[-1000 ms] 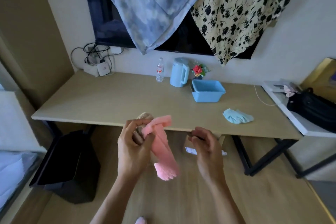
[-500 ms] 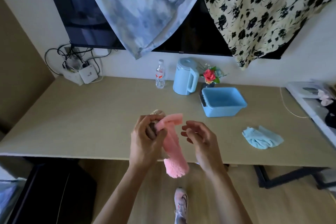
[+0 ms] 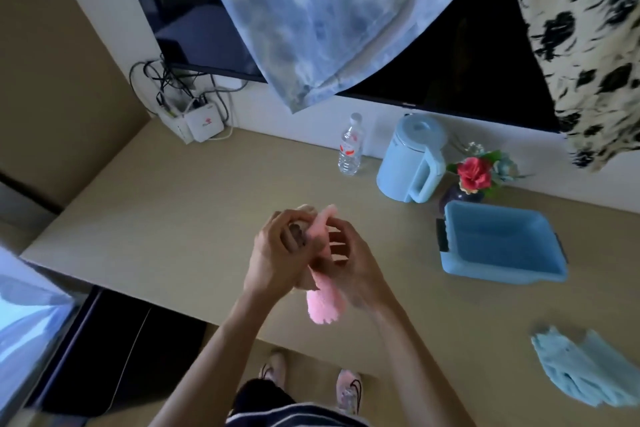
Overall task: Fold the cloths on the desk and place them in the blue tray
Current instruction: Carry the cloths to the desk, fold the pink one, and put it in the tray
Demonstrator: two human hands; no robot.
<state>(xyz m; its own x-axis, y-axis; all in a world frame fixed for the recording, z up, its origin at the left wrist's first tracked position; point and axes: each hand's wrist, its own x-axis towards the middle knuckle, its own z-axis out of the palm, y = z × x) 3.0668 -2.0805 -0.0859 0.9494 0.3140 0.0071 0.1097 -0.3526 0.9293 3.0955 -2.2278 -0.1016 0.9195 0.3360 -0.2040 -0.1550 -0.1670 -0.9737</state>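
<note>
A fluffy pink cloth (image 3: 323, 302) hangs between both hands above the desk's front part. My left hand (image 3: 277, 253) grips its upper part together with a beige-brown cloth (image 3: 304, 210) that peeks out above the fingers. My right hand (image 3: 349, 260) has its fingers curled round the pink cloth from the right. The blue tray (image 3: 498, 276) stands to the right on the desk, and nothing shows inside it. A light blue cloth (image 3: 585, 369) lies crumpled at the desk's front right.
At the back of the tan desk (image 3: 173, 218) stand a water bottle (image 3: 350, 149), a light blue kettle (image 3: 412, 163) and a flower vase (image 3: 472, 180). A white router (image 3: 204, 123) with cables sits back left. A black bin (image 3: 114, 357) stands below the desk's edge.
I have moved closer to the desk. My right hand, apart from the pink cloth before, has closed in and now grips it beside my left hand.
</note>
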